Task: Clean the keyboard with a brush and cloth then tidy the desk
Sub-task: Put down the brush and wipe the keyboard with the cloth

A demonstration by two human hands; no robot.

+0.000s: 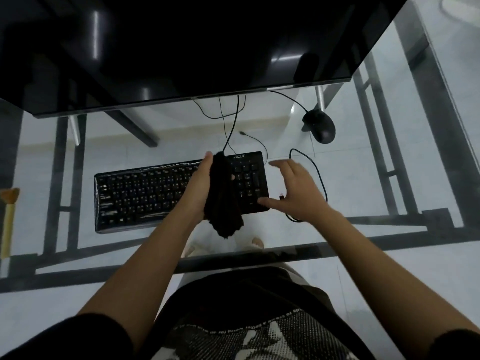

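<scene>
A black keyboard [145, 196] lies across the middle of the glass desk [363, 229]. My left hand [198, 188] hovers over its right half and grips a dark cloth [223, 201] that hangs down past the keyboard's front edge. My right hand [291, 192] is open with spread fingers just beside the keyboard's right end, thumb near its front right corner. A brush [9, 216] with a pale handle and orange-brown bristles lies at the desk's far left edge.
A large black monitor [181, 48] fills the back of the desk. A black mouse [320, 126] sits at the back right, its cable running behind. Loose cables [319, 183] curl to the right of the keyboard, with a small plug end [281, 196] near my right hand.
</scene>
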